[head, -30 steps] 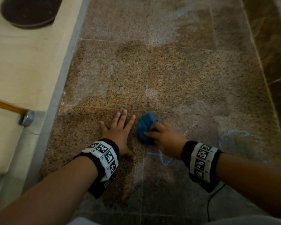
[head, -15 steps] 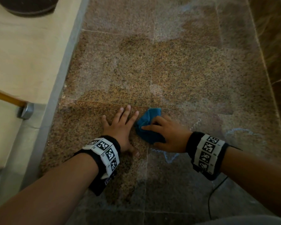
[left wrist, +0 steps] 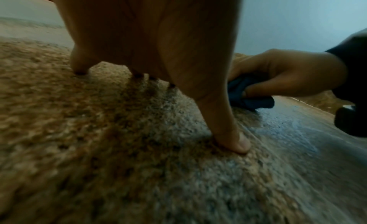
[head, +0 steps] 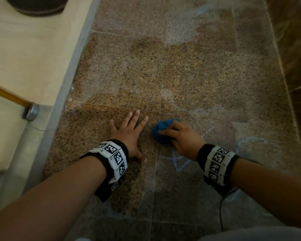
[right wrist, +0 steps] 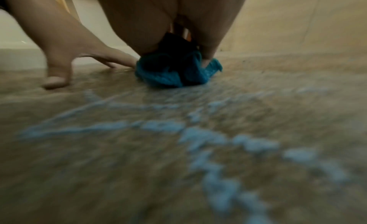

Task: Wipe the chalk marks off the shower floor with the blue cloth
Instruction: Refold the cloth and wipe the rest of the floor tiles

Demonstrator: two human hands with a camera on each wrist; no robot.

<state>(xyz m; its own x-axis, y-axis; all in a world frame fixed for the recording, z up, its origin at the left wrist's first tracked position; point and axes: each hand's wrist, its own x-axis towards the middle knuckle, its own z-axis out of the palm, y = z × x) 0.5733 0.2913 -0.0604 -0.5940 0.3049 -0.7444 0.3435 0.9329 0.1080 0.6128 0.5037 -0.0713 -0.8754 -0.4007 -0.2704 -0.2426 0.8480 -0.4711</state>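
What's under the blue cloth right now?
The blue cloth, bunched in the right hand, sits pressed on the speckled shower floor. Chalk marks show just nearer the person, but whether any chalk lies beneath the cloth is hidden.

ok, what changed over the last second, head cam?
The right hand, gripping the bunched blue cloth, slid right along the shower floor, opening a gap from the left hand. No grasp or release. The left hand stays flat with fingers spread; the blue chalk marks nearest the wrist remain unwiped.
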